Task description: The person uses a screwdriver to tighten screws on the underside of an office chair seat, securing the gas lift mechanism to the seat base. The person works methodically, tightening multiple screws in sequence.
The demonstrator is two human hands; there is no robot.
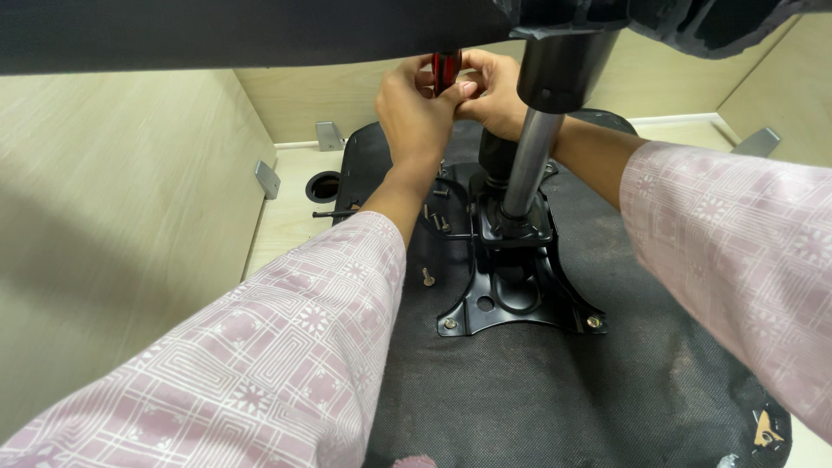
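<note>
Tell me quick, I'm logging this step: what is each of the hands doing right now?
Left hand: closed around the red-handled screwdriver.
Right hand: fingers closed on the same screwdriver handle.

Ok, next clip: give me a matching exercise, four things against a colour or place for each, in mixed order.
Things:
1. screwdriver handle
2. metal column
3. mounting plate
4. loose screw

Descriptions:
A. black, bolted flat on the dark seat underside
B. red and black, gripped between both hands
C. lying free on the fabric, left of the plate
D. shiny grey, standing up from the plate

Pairs: 1-B, 2-D, 3-A, 4-C
</note>
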